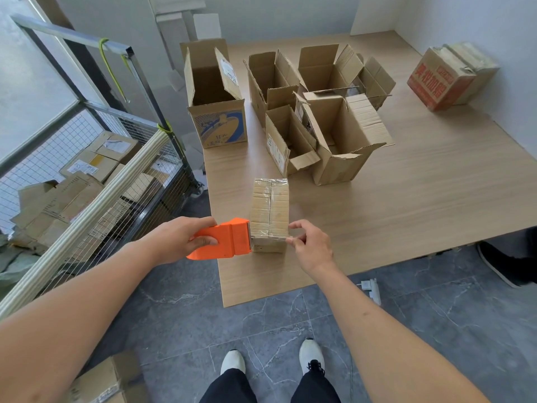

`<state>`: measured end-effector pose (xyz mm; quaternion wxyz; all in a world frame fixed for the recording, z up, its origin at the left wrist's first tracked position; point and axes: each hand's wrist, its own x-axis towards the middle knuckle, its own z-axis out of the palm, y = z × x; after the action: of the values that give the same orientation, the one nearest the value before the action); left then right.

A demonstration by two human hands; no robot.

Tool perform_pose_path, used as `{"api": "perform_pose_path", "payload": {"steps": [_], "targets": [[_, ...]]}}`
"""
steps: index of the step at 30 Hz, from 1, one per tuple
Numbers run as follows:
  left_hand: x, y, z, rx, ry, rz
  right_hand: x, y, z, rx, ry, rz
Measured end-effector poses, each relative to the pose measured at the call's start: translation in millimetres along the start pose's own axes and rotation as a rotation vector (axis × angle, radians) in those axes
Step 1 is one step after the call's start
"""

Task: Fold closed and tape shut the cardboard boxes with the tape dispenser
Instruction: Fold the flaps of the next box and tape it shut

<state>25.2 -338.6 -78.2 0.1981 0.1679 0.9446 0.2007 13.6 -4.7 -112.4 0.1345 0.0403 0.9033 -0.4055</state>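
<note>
Taping step in progress on the small closed box (270,212), sitting near the front left corner of the wooden surface (406,199). Left hand (186,238) is gripping the orange tape dispenser (223,239), fingers wrapped around its handle, blade end butted against the box's near left edge. Right hand (311,242) is pinching the box's near right corner, looks like it's holding the tape end or steadying the box; can't tell which. Clear tape is already running along the top seam. Next move likely calls for pulling the strip across the near end, tearing it on the blade and pressing it flat while the right hand is bracing the box. Six open boxes (334,135) are waiting further back on the surface, flaps up; a red-printed carton (436,82) is sitting far right. Room: grey marbled tile floor (261,321), white walls, wire cage cart (87,170) on the left holding flattened cardboard.
</note>
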Motion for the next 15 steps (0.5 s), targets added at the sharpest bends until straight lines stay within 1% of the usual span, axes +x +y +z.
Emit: {"api": "perform_pose_path", "payload": {"steps": [5,11,15], "targets": [[5.3,-2.1,2.1,0.007,-0.004,-0.005,2.0,5.5,0.7,0.076,-0.001,0.047],[6.8,-6.9,0.6,-0.017,-0.004,0.013,1.0,8.8,1.1,0.103,0.036,0.009],[9.0,-9.2,-0.1,-0.008,-0.011,0.023,2.7,6.9,0.4,0.113,0.017,0.04]]}}
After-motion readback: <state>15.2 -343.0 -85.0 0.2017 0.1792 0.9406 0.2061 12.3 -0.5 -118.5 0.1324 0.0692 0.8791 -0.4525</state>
